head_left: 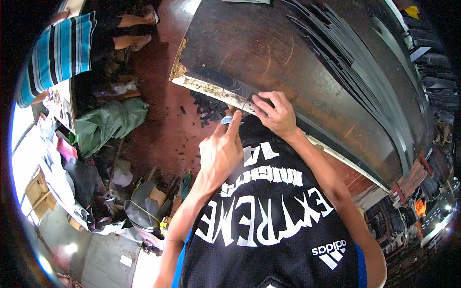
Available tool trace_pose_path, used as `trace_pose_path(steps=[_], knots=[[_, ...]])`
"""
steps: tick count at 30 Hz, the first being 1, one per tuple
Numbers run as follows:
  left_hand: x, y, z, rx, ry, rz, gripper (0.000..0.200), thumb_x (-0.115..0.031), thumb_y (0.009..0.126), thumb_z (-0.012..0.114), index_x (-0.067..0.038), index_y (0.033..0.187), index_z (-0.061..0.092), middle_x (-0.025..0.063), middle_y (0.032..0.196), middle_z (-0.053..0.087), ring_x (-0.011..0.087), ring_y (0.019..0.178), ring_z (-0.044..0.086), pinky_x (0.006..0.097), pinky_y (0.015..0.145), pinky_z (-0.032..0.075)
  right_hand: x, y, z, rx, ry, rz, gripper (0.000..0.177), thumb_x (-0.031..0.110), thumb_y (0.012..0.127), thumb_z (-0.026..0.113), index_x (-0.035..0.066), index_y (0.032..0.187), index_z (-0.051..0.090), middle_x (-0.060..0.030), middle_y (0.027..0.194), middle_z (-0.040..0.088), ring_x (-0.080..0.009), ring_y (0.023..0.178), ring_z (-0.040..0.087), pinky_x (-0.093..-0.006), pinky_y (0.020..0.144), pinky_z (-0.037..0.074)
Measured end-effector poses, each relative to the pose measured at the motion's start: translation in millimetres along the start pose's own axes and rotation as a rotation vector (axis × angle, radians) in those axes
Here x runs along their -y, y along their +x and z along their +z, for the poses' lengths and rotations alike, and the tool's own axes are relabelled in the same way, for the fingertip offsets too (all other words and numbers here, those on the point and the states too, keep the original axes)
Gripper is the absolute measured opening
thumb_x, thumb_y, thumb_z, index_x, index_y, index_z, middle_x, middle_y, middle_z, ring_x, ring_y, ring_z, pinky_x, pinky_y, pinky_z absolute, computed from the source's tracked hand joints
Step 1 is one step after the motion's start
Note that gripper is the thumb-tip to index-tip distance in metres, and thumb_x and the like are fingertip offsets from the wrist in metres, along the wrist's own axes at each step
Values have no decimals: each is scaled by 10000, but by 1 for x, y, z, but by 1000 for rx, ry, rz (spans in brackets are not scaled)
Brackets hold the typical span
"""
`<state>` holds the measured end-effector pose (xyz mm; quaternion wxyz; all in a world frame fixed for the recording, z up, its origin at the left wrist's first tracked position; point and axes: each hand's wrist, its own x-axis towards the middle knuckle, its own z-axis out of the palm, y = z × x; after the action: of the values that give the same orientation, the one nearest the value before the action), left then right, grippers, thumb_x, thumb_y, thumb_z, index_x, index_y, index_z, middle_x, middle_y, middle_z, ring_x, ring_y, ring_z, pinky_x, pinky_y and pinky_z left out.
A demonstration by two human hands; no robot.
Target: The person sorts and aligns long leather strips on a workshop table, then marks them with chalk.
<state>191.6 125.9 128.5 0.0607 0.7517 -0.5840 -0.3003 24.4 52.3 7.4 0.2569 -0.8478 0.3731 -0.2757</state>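
My left hand [221, 150] is closed just off the near edge of the table [259, 43]. A small blue-and-white band [227, 119] shows at its fingers; I cannot make out what they grip. Close beside it, my right hand [277, 114] bends over the table edge with its fingertips pinched on a flat black strip [246, 90]. The strip lies along the edge and reaches left past the fingers. Part of it is hidden under the right hand. The two hands nearly meet at the worn, pale table edge [204, 87].
Long thin black strips [345, 62] lie in a bundle across the table. Small black offcuts [211, 108] litter the reddish floor [158, 91]. A person in a blue striped garment [62, 45] is at upper left, near a green cloth bundle [113, 125]. Piled materials [144, 206] stand at lower left.
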Motion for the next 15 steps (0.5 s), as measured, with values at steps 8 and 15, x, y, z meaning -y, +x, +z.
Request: trace_pose_path(steps=[8,15], knots=[[-9,7,-7,60,46,-16,448,-70,850,593,-125,1294,610,179,745,641,347,622,658,431,571,544,-1,0,2,25,-11,0,274,103,748,750,46,1009,692,-48,1057,629,-212,916,598,-305,800,531],[-20,14,-17,110,54,-38,424,-76,867,581,-104,1289,611,205,761,657,354,631,662,438,583,542,-2,-2,1,50,-49,-39,294,137,764,741,36,1035,686,-37,1105,627,-198,953,590,-297,834,527]])
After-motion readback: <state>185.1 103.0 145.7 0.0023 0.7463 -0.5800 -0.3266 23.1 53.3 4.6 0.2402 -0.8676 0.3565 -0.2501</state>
